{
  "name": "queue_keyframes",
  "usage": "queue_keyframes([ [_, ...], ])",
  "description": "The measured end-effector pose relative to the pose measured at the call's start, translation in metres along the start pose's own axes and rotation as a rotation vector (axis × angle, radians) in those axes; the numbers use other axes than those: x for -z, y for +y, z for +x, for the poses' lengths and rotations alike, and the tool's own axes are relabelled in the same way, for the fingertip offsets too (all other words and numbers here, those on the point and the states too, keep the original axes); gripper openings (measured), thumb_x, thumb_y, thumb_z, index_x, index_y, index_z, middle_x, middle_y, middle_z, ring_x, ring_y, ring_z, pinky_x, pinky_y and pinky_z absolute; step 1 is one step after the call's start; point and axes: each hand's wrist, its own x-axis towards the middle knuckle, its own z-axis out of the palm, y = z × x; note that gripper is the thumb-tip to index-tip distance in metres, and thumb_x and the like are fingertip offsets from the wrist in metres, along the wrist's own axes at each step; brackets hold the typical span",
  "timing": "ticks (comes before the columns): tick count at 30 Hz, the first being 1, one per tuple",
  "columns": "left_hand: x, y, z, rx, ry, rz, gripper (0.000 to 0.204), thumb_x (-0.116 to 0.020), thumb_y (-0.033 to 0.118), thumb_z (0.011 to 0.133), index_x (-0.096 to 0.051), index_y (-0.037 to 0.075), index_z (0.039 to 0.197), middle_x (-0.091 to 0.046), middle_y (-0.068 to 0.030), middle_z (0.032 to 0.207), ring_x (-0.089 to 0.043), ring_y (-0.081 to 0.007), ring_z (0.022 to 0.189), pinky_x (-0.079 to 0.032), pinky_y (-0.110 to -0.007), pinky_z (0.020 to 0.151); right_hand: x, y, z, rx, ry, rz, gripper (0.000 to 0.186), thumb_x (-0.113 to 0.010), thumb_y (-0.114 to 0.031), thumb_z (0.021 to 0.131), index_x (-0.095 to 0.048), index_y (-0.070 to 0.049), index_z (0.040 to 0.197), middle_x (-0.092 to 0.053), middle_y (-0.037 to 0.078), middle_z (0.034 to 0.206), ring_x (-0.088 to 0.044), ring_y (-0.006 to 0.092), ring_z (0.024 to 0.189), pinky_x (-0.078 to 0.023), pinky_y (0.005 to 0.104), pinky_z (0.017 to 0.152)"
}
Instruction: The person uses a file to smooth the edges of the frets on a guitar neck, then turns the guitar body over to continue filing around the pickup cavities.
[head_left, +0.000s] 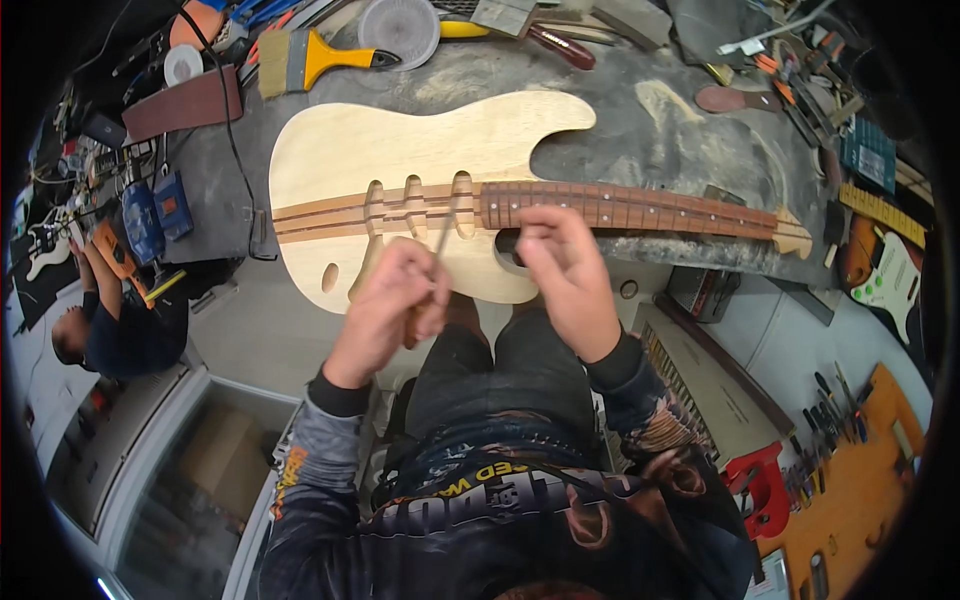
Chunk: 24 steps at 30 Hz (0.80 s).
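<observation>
An unfinished pale wooden guitar body (420,140) with routed cavities lies on the bench, joined to a neck with a dark brown, dotted fretboard (630,205). My left hand (400,295), in front of the body, is closed on a thin metal tool (445,228) with a wooden handle, probably a file, angled up over the cavities. My right hand (565,275) is at the near edge of the fretboard, fingers loosely curled and apart, with nothing visible in them.
The grey bench (670,140) holds a yellow-handled brush (322,60), sanding block (180,105) and assorted tools. Another person (130,330) works at the left beside an orange tool (115,250). A finished guitar (880,275) and a wooden tool board (840,510) are at the right.
</observation>
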Motion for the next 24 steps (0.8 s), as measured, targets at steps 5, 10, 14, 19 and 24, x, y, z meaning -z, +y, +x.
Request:
queue_keyframes([
  [5,-0.012,-0.023,0.013,0.112,-0.241,-0.44,0.019,-0.055,0.023,0.112,-0.047,0.009,0.122,-0.059,-0.0106,0.096,-0.048,-0.0133,0.065,-0.044,-0.029,0.06,-0.01,-0.009,0.026,-0.142,-0.233,0.057,0.017,-0.066,-0.013,0.108,-0.062,-0.001,0.121,-0.064,-0.001,0.106,-0.06,0.0048,0.095,-0.049,0.0231,0.081],
  [10,-0.003,-0.035,0.016,0.132,-0.265,-0.459,0.021,-0.057,0.024,0.112,-0.047,0.009,0.123,-0.061,-0.0108,0.098,-0.053,-0.0137,0.066,-0.046,-0.028,0.06,-0.01,0.008,0.032,-0.2,-0.238,0.129,0.014,-0.066,-0.014,0.109,-0.062,-0.003,0.115,-0.064,-0.002,0.103,-0.057,0.0025,0.086,-0.046,0.0206,0.074],
  [14,0.005,-0.038,0.009,0.114,-0.201,-0.282,0.03,-0.06,0.023,0.111,-0.046,0.008,0.133,-0.062,-0.013,0.095,-0.055,-0.0144,0.064,-0.047,-0.027,0.057,-0.006,0.017,0.036,-0.266,-0.256,0.218,0.013,-0.062,-0.017,0.111,-0.063,-0.005,0.115,-0.065,-0.001,0.101,-0.055,0.0031,0.078,-0.044,0.0204,0.066],
  [19,0.021,-0.042,0.009,0.094,-0.209,-0.066,0.038,-0.06,0.015,0.11,-0.046,0.006,0.145,-0.065,-0.01,0.091,-0.059,-0.0118,0.069,-0.047,-0.026,0.058,-0.017,0.023,0.033,-0.207,-0.16,0.22,0.013,-0.058,-0.016,0.112,-0.064,-0.005,0.117,-0.07,0.002,0.099,-0.059,0.0053,0.074,-0.046,0.021,0.063],
  [24,0.037,-0.041,0.021,-0.123,-0.042,0.19,0.033,-0.059,0.005,0.109,-0.057,-0.001,0.141,-0.056,0.0017,0.079,-0.053,-0.006,0.071,-0.044,-0.023,0.066,-0.028,0.022,0.034,-0.138,0.026,-0.167,0.01,-0.063,-0.006,0.107,-0.066,-0.003,0.116,-0.072,0.006,0.096,-0.064,0.0097,0.071,-0.049,0.0237,0.062],
])
